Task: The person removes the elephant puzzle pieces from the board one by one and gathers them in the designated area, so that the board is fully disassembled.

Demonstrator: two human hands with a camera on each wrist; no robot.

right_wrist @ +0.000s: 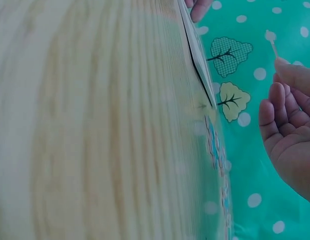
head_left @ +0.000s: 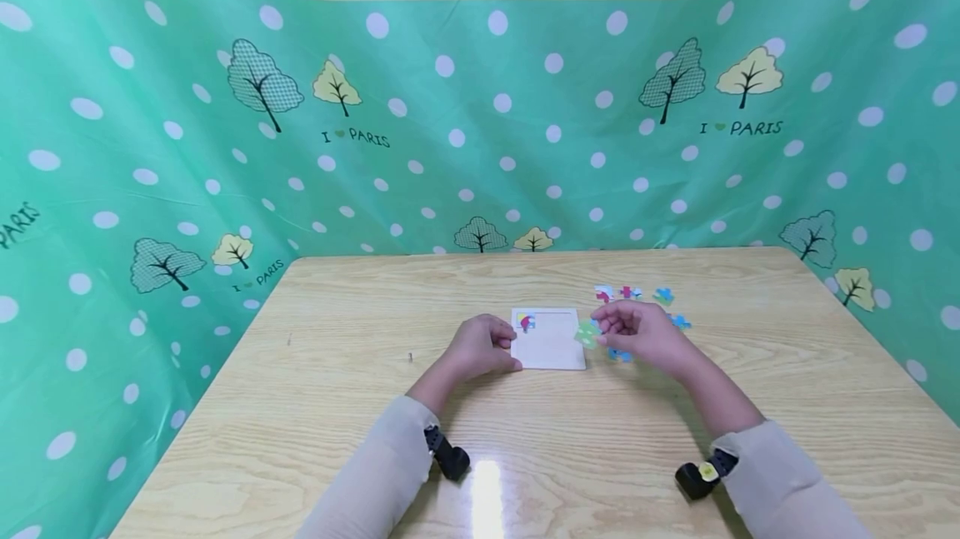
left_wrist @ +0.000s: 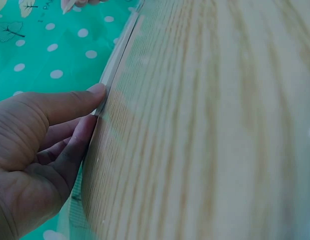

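A white puzzle board (head_left: 549,353) lies flat on the table, with a multicoloured puzzle piece (head_left: 527,322) in its upper left corner. My left hand (head_left: 482,346) holds the board by its left edge; thumb and fingers meet at that edge in the left wrist view. Just off the board's right side, my right hand (head_left: 637,335) pinches a light green puzzle piece (head_left: 586,334) between thumb and fingertips. The right wrist view has this piece edge-on, raised above the tabletop.
Loose puzzle pieces lie on the table around the right hand, among them a red and white piece (head_left: 603,293), a blue and green piece (head_left: 663,295) and a blue piece (head_left: 680,321). A green dotted cloth (head_left: 465,106) hangs behind the wooden table (head_left: 360,306).
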